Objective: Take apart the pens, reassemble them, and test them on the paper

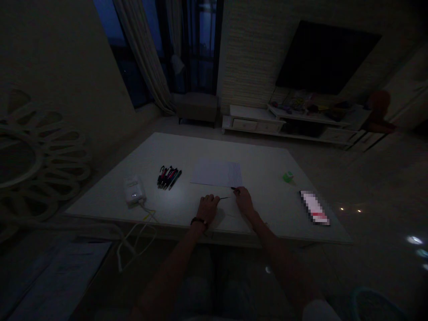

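Note:
Both my hands rest on the white table (187, 147) near its front edge. My left hand (207, 208), with a dark band on its wrist, is closed in a pinch on the end of a thin dark rod, perhaps a pen refill (224, 198). My right hand (243, 200) is closed round a dark pen part (235, 189) just below a sheet of paper (217, 174) with writing on its right side. A bunch of several pens (169, 177) lies to the left of the sheet.
A white power adapter (133, 189) with a lit dot and trailing cable sits at the table's left. A small green object (288, 176) and a flat blurred item (314, 207) lie at the right. A TV stand (287, 122), dark screen and curtained window stand beyond. The room is dim.

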The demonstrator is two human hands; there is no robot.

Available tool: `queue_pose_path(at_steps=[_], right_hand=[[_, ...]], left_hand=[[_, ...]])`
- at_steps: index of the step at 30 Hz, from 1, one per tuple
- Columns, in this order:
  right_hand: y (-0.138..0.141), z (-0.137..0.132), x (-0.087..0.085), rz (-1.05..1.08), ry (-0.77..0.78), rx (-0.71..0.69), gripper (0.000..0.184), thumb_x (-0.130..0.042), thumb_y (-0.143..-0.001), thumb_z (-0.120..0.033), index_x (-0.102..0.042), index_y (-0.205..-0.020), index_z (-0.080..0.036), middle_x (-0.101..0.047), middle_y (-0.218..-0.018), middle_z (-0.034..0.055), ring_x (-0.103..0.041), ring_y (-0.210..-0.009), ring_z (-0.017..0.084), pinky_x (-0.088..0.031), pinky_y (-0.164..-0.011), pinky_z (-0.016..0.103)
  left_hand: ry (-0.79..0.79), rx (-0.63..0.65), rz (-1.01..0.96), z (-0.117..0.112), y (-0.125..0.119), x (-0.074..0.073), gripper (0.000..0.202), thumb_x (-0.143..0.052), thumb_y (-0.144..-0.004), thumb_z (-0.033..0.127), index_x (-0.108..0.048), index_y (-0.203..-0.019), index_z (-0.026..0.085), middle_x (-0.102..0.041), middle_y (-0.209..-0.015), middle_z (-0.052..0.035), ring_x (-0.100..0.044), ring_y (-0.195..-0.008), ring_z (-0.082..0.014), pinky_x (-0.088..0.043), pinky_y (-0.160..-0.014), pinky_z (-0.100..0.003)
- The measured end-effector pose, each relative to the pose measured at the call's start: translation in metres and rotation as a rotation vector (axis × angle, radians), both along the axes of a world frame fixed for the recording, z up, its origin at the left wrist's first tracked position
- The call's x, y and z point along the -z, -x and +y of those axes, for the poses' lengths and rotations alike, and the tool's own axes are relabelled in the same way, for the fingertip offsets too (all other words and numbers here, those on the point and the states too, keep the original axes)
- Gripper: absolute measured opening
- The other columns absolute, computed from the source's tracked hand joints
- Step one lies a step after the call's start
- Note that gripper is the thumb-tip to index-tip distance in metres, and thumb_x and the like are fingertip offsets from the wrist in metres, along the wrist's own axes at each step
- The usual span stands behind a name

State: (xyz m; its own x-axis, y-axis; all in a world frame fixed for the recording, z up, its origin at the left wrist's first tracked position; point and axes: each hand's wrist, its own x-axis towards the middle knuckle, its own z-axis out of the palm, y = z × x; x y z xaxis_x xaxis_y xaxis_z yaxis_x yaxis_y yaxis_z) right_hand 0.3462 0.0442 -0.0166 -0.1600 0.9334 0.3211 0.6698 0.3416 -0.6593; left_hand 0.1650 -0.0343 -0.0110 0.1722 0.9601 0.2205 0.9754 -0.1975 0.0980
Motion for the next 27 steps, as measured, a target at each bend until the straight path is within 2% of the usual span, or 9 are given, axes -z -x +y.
queue_pose_path(at_steps=[4,8,13,21,27], right_hand=[[-0.006,-0.027,-0.011,0.189,0.019,-0.143,0.018,-0.049,-0.082,-0.027,-0.062,-0.092,-0.019,-0.065,-0.081,0.0038,-0.058,-0.070,0.016,-0.045,-0.068,0.029],[-0.006,-0.044,-0.026,0.210,-0.067,-0.241,0.018,-0.049,-0.084,-0.029,-0.064,-0.089,-0.020,-0.064,-0.088,0.0067,-0.058,-0.080,0.018,-0.046,-0.068,0.030],[-0.002,-0.042,-0.032,0.189,-0.110,-0.243,0.017,-0.048,-0.085,-0.027,-0.064,-0.087,-0.020,-0.062,-0.086,0.0074,-0.057,-0.085,0.018,-0.046,-0.073,0.031],[0.004,-0.043,-0.031,0.197,-0.101,-0.269,0.015,-0.049,-0.085,-0.025,-0.063,-0.086,-0.020,-0.061,-0.085,0.0065,-0.057,-0.081,0.017,-0.046,-0.071,0.030],[0.003,-0.044,-0.033,0.220,-0.115,-0.233,0.016,-0.048,-0.085,-0.026,-0.063,-0.086,-0.020,-0.061,-0.087,0.0074,-0.057,-0.082,0.018,-0.046,-0.070,0.030]], left_hand=[[0.016,0.005,-0.022,0.000,0.000,-0.001,0.021,-0.037,-0.089,0.018,-0.053,-0.101,0.021,-0.053,-0.095,-0.0081,-0.047,-0.090,-0.0213,-0.033,-0.078,-0.037],[0.035,0.009,-0.029,0.000,0.000,-0.003,0.021,-0.036,-0.089,0.018,-0.053,-0.102,0.021,-0.053,-0.095,-0.0081,-0.047,-0.092,-0.0214,-0.033,-0.079,-0.037],[0.014,0.016,-0.014,0.000,0.000,-0.002,0.021,-0.038,-0.088,0.015,-0.053,-0.101,0.021,-0.053,-0.095,-0.0078,-0.047,-0.090,-0.0212,-0.033,-0.078,-0.036],[-0.009,0.017,0.018,0.001,0.000,0.001,0.021,-0.038,-0.088,0.017,-0.053,-0.102,0.021,-0.053,-0.095,-0.0073,-0.048,-0.090,-0.0213,-0.033,-0.077,-0.036],[0.001,0.017,-0.015,0.001,0.001,0.001,0.021,-0.039,-0.088,0.016,-0.053,-0.103,0.021,-0.053,-0.095,-0.0078,-0.047,-0.091,-0.0211,-0.033,-0.079,-0.036]])
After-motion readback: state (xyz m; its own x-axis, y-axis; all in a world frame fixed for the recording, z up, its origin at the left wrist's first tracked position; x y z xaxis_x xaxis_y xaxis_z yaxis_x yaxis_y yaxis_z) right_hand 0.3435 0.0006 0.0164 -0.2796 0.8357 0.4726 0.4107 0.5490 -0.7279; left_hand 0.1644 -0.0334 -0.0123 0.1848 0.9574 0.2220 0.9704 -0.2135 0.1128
